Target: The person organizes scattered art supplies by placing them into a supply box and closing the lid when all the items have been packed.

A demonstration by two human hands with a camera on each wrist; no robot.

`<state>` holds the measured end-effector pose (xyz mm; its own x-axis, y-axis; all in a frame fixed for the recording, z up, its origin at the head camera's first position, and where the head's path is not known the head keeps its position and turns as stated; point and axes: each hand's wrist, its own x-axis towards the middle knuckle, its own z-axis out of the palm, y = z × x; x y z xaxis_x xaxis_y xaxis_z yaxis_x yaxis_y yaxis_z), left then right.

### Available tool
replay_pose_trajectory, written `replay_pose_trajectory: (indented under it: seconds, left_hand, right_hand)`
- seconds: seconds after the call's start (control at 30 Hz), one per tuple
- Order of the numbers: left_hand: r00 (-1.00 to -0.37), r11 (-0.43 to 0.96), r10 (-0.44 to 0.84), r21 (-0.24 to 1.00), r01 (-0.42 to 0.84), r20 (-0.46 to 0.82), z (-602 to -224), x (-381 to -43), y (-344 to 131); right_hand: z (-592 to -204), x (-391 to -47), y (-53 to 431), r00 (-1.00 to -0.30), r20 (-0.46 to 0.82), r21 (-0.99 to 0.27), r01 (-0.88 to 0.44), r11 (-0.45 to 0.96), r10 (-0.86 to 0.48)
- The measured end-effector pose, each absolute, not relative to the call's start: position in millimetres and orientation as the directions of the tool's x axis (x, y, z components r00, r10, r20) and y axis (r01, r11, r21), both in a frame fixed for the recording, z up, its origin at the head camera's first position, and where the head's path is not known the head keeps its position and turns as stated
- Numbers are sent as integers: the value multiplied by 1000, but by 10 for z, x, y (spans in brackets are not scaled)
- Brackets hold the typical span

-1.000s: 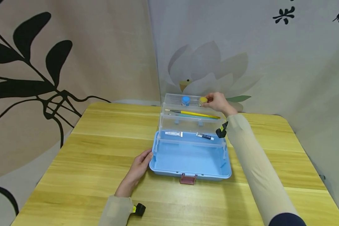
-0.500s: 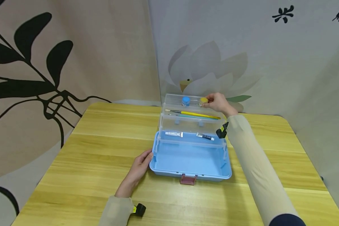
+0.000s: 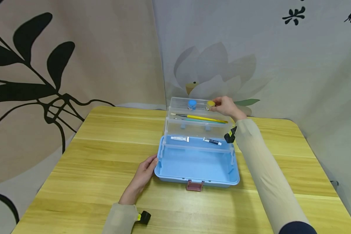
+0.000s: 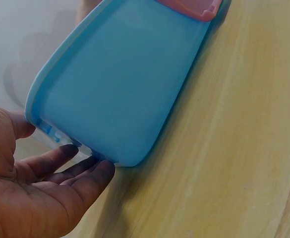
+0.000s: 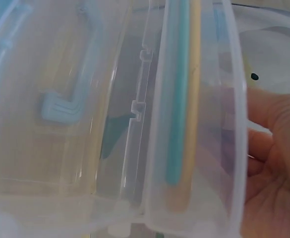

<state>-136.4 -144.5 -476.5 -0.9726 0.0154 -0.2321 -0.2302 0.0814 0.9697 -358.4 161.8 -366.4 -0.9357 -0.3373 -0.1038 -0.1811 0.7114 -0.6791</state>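
A light blue art storage box (image 3: 197, 162) stands unfolded on the table, its translucent trays (image 3: 193, 131) raised in tiers at the back. My left hand (image 3: 143, 174) holds its left end; in the left wrist view the thumb lies at the rim and fingertips (image 4: 105, 168) press the end wall. My right hand (image 3: 226, 106) pinches a small yellow-lidded paint jar (image 3: 210, 104) at the right of the top tray. A blue-lidded jar (image 3: 192, 104) stands to its left. In the right wrist view, the tray wall (image 5: 236, 124) covers the fingertips.
The middle tray holds a yellow paintbrush (image 3: 207, 118) and a teal one (image 3: 197, 120). Below lie a white paint tube (image 3: 179, 138) and a dark-labelled tube (image 3: 212, 141). A reddish latch (image 3: 194, 186) hangs at the box's front. Patterned curtains (image 3: 216, 48) stand behind the wooden table (image 3: 105, 146).
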Motion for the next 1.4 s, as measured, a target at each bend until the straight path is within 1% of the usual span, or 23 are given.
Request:
replay_pose_trajectory:
  seconds: [0.23, 0.47, 0.57, 0.7, 0.87, 0.97, 1.03, 1.17, 1.4]
  left_hand:
    - [-971, 68, 21, 969, -237, -239, -4759, -1368, -1454]
    - [-971, 80, 31, 969, -233, -236, -4755, -1367, -1457]
    - [-971, 78, 33, 969, -235, -238, -4745, -1363, -1458]
    - [-970, 78, 31, 968, -237, -240, -4737, -1364, -1462]
    - [-970, 86, 27, 967, -240, -243, -4731, -1365, -1467]
    - [-969, 83, 29, 966, -244, -247, -4729, -1361, -1468]
    - [-968, 82, 30, 966, -244, -247, -4728, -1357, -1467]
    - [-970, 79, 30, 968, -237, -240, -4735, -1352, -1464]
    - [-973, 70, 32, 972, -226, -228, -4768, -1356, -1460]
  right_hand:
    - [-3686, -3603, 1652, -934, -61, -700, -211, 682, -352]
    - [-3668, -3583, 1640, -944, -86, -694, -172, 699, -318]
    - [-3634, -3555, 1663, -946, -67, -705, -179, 686, -317]
    - [-3607, -3530, 1734, -964, -10, -726, -176, 665, -267]
    - [-3652, -3510, 1873, -984, 78, -737, -164, 655, -160]
    - [-3702, -3497, 1953, -989, 102, -744, -149, 652, -109]
    - [-3729, -3484, 1998, -991, 104, -749, -137, 648, -89]
    - [-3779, -3462, 2066, -996, 71, -758, -94, 645, -62]
    - [-3952, -3428, 2213, -998, -37, -756, -10, 655, -58]
